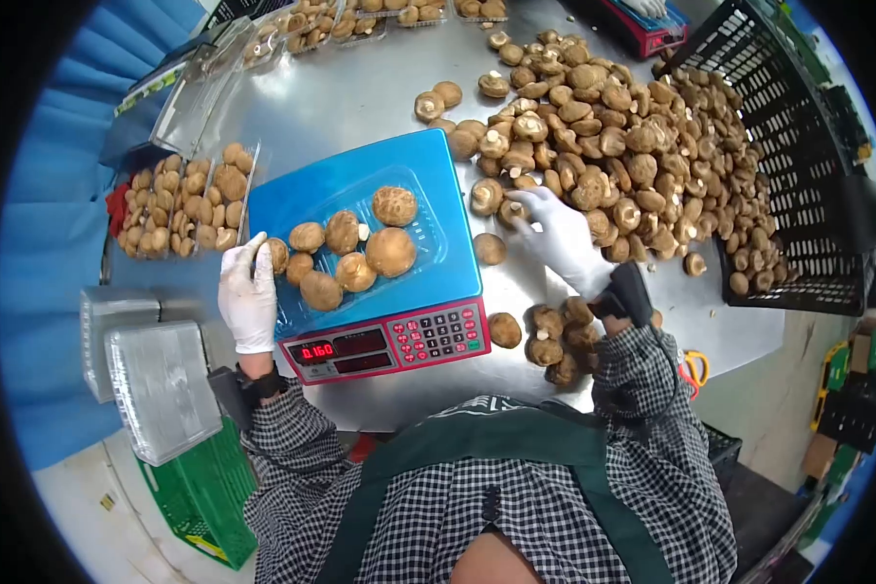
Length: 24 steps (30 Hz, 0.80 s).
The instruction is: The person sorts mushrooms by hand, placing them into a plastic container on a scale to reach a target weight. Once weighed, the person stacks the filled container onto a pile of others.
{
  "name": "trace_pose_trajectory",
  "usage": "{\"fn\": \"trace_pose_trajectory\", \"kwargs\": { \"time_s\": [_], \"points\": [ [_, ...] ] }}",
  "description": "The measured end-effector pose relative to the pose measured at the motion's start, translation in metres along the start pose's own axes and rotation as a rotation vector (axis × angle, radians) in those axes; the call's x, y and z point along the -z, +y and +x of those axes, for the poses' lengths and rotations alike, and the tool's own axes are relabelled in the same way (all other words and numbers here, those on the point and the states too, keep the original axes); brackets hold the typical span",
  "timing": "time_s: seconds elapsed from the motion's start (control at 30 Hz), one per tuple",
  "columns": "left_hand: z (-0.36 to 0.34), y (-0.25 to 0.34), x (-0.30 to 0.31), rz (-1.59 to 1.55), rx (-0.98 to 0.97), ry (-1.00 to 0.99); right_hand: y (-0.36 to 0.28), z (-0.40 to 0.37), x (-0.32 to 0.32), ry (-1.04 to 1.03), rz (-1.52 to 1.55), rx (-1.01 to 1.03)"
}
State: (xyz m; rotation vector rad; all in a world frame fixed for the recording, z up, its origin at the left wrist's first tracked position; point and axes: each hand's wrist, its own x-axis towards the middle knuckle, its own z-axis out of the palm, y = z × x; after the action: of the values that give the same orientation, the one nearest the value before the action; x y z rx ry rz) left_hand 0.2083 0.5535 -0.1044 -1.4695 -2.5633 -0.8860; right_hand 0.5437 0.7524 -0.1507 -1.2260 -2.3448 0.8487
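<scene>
My left hand [247, 297], in a white glove, is closed on a shiitake mushroom [278, 255] at the left end of a clear plastic tray [426, 209]. Several other mushrooms [390, 252] lie in that tray, which rests on the blue platform of a weighing scale [292, 200]. Its red display [317, 351] reads 0.160. To the right of the scale, my gloved right hand [566, 243] has its thumb and fingers around another shiitake mushroom [513, 213] at the edge of a large mushroom pile [603, 127].
A black crate [798, 161] lies tipped at the right, mushrooms spilling from it. Filled trays [185, 206] stand left of the scale, near stacked empty trays [164, 389]. Orange-handled scissors [694, 370] lie near the table's right front edge. Another person's gloved hand [644, 7] shows at a second scale [642, 34].
</scene>
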Motion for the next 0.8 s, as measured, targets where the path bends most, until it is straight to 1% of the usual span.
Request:
{"fn": "trace_pose_trajectory", "kwargs": {
  "time_s": [0.07, 0.1, 0.13, 0.2, 0.23, 0.27, 0.33, 0.37, 0.4, 0.43, 0.47, 0.5, 0.53, 0.57, 0.6, 0.63, 0.67, 0.7, 0.73, 0.77, 0.8],
  "points": [
    [-0.001, 0.008, 0.000, 0.161, -0.045, 0.042, 0.003, 0.019, -0.020, 0.101, -0.409, 0.366],
    [-0.001, 0.010, 0.000, 0.176, 0.001, 0.018, 0.006, 0.029, -0.032, 0.102, -0.520, 0.410],
    [-0.001, 0.012, 0.003, 0.185, -0.003, 0.022, 0.009, 0.037, -0.041, 0.141, -0.634, 0.451],
    [-0.004, 0.018, 0.006, 0.143, -0.149, 0.166, 0.017, 0.050, -0.048, 0.093, -0.722, 0.372],
    [-0.006, 0.025, 0.012, 0.142, -0.128, 0.158, 0.018, 0.055, -0.041, 0.067, -0.654, 0.384],
    [-0.010, 0.035, 0.017, 0.149, -0.116, 0.165, 0.020, 0.050, -0.033, 0.095, -0.508, 0.366],
    [-0.020, 0.062, 0.022, -0.015, -0.136, 0.157, 0.019, 0.038, -0.019, 0.124, -0.239, 0.260],
    [-0.027, 0.079, 0.021, -0.095, -0.141, 0.118, 0.025, 0.029, -0.021, 0.185, -0.008, 0.152],
    [-0.034, 0.094, 0.017, -0.105, -0.223, 0.083, 0.020, 0.020, -0.009, 0.044, 0.375, -0.049],
    [-0.040, 0.108, 0.010, -0.154, -0.256, 0.001, 0.008, 0.012, 0.010, -0.053, 0.595, -0.200],
    [-0.045, 0.127, 0.003, -0.243, -0.242, -0.085, 0.002, 0.003, 0.024, -0.146, 0.812, -0.356],
    [-0.047, 0.142, -0.006, -0.311, -0.311, -0.125, 0.005, -0.005, 0.028, -0.145, 0.907, -0.355],
    [-0.051, 0.154, -0.018, -0.366, -0.309, -0.168, 0.004, -0.011, 0.036, -0.162, 0.981, -0.371],
    [-0.056, 0.167, -0.031, -0.449, -0.249, -0.238, 0.008, -0.017, 0.040, -0.186, 1.051, -0.334],
    [-0.057, 0.179, -0.041, -0.503, -0.248, -0.285, 0.012, -0.021, 0.044, -0.214, 1.119, -0.292],
    [-0.058, 0.190, -0.051, -0.534, -0.226, -0.314, 0.017, -0.025, 0.047, -0.231, 1.132, -0.233],
    [-0.058, 0.200, -0.060, -0.563, -0.201, -0.345, 0.017, -0.030, 0.050, -0.237, 1.130, -0.231],
    [-0.058, 0.210, -0.066, -0.561, -0.198, -0.339, 0.016, -0.034, 0.055, -0.213, 1.127, -0.231],
    [-0.058, 0.219, -0.073, -0.626, -0.183, -0.344, 0.016, -0.039, 0.059, -0.186, 1.126, -0.230],
    [-0.057, 0.227, -0.079, -0.692, -0.169, -0.350, 0.017, -0.044, 0.063, -0.188, 1.106, -0.226],
    [-0.057, 0.232, -0.087, -0.690, -0.169, -0.348, 0.020, -0.049, 0.067, -0.189, 1.107, -0.224]
  ]
}}
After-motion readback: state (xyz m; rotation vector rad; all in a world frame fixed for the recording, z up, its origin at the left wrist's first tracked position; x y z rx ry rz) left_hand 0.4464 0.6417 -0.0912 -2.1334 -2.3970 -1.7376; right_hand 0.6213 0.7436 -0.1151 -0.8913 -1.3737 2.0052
